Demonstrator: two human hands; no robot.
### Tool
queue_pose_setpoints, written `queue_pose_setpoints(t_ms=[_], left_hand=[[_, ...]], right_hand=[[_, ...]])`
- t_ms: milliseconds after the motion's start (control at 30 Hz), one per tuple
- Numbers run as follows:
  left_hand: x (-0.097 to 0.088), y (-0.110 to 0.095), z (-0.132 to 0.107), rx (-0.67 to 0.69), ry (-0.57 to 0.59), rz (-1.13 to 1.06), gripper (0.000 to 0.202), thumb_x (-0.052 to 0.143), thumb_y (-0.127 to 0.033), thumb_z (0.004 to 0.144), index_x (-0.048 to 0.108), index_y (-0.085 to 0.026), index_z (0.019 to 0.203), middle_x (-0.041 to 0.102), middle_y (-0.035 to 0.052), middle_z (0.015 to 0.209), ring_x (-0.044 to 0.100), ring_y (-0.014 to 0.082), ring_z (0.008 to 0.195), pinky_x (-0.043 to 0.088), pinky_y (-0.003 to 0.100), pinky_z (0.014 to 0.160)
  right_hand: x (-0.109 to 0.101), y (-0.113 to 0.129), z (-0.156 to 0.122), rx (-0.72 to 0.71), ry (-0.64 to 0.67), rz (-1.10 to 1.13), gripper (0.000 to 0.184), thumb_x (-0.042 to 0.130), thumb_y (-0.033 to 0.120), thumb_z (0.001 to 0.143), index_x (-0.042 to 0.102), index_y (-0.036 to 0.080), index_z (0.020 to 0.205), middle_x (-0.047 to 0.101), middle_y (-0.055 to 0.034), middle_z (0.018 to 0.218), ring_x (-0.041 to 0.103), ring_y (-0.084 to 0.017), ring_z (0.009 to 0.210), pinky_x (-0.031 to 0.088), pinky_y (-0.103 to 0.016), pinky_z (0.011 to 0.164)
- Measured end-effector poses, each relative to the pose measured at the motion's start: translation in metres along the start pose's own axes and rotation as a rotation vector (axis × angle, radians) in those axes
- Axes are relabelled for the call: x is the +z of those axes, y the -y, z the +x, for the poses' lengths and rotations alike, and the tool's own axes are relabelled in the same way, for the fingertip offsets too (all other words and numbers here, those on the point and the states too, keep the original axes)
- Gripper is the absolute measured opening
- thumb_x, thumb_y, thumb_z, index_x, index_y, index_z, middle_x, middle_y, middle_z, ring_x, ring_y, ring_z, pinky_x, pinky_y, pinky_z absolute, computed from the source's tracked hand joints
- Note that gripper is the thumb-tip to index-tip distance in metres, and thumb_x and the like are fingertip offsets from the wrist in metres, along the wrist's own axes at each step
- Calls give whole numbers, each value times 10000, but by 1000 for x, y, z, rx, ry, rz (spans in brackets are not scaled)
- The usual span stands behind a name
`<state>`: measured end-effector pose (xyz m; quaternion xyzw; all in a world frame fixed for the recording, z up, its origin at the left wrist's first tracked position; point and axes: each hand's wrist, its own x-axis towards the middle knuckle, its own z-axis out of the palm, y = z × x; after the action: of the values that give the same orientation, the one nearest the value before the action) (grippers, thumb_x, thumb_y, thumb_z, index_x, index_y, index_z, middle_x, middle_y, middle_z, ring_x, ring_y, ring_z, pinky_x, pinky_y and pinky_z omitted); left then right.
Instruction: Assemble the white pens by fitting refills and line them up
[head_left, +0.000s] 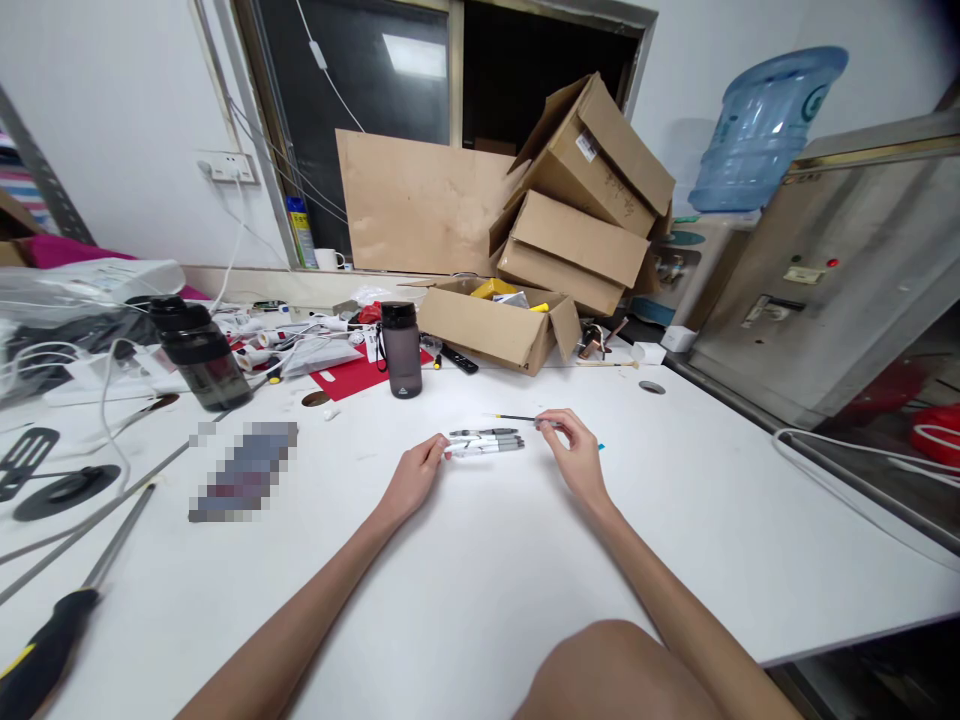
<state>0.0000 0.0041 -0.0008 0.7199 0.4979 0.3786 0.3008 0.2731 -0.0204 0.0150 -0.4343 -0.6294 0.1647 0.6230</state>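
We look down at a white table (480, 560), with our two bare forearms reaching forward from the bottom edge. Our hands are apart, on either side of a few pens (487, 441). The pens lie side by side near the middle of the table, pointing left to right, in white, grey and black. Our left hand (418, 472) is at their left ends, thumb and fingertips close together; we cannot tell whether it grips them or only touches them. Our right hand (574, 450) pinches one end of a thin dark refill (514, 417), which points left, just beyond the pens. A small blue piece (601, 446) lies just beside that hand, on its right.

Beyond the pens a grey bottle (401, 352) stands upright, near a red sheet (337, 380) and a black remote (459, 359). Behind the remote we see an open box (487, 325) with yellow things inside. To our left are a dark bottle (200, 355), a pixelated patch (244, 475) and, nearest us, a screwdriver (52, 640) with a black and yellow handle. At the back right, a blue water jug (769, 130) sits upside down on a dispenser (686, 260).
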Motion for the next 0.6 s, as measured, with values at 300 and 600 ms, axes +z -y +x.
queue_pose_setpoints(t_ms=[300,600], left_hand=[[-1,-1,0,2,-16,-17,406,348,-486,996,546,-218,765,438,-41,638,446,185,665,337,271,669],[-2,-3,0,35,-48,-61,426,331,-502,1014,543,-213,784,375,-53,617,381,166,621,305,267,630]], right_hand=[[-2,-17,3,318,-55,203,366,660,537,871,710,195,752,731,-67,848,671,-236,841,512,-400,923],[-2,-20,4,416,-112,330,416,664,549,828,598,206,603,690,-66,783,654,-226,809,556,-351,786]])
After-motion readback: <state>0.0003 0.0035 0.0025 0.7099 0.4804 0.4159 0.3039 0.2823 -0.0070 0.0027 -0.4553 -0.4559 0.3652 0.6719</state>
